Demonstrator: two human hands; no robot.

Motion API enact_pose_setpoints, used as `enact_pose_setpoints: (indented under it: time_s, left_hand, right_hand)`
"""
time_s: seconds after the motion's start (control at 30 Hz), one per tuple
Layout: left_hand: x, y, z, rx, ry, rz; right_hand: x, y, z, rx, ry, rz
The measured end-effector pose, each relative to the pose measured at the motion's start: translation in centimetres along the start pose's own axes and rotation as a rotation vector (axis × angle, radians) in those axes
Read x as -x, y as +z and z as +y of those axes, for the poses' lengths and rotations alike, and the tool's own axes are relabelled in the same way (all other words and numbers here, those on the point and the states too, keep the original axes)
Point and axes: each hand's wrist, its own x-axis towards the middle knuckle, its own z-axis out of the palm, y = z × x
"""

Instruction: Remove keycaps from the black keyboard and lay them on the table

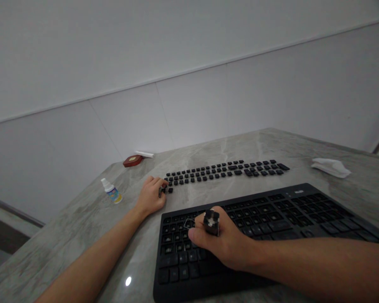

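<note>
A black keyboard (240, 277) lies at the front right, many of its keys stripped of their caps and the lower rows still capped. Over its left part, my right hand (227, 240) is closed around a keycap puller (212, 221) with a dark handle and thin wire loops. The wires hang just above the exposed switches. Beyond the keyboard's left corner, my left hand (152, 195) rests on the table with fingers bent around a small black keycap (161, 192). It is at the left end of several rows of loose keycaps (211, 177); the fingers partly hide the nearest ones.
A small white spray bottle (113, 192) stands on the marbled table (126, 240) at the left. A reddish-brown box (132, 160) and a white strip (144, 154) lie near the wall. White folded tissue (331, 167) is at the right, past the keyboard.
</note>
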Motion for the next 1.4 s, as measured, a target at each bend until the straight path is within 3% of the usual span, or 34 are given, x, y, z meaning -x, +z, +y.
enact_pose_setpoints:
  time_s: [0.6,0.93,1.4]
  left_hand:
    - [0.0,0.3,-0.2,0.017,0.005,-0.006]
    - [-0.3,-0.2,1.0,0.074,0.114,-0.037]
    - [-0.1,0.5,0.2,0.083,0.067,-0.011]
  right_hand:
    - [0.0,-0.1,-0.1,-0.008,-0.017,-0.009]
    - [0.0,-0.1,0.1,0.029,0.0,-0.011]
    - [0.0,-0.1,0.0,0.01,-0.026,-0.007]
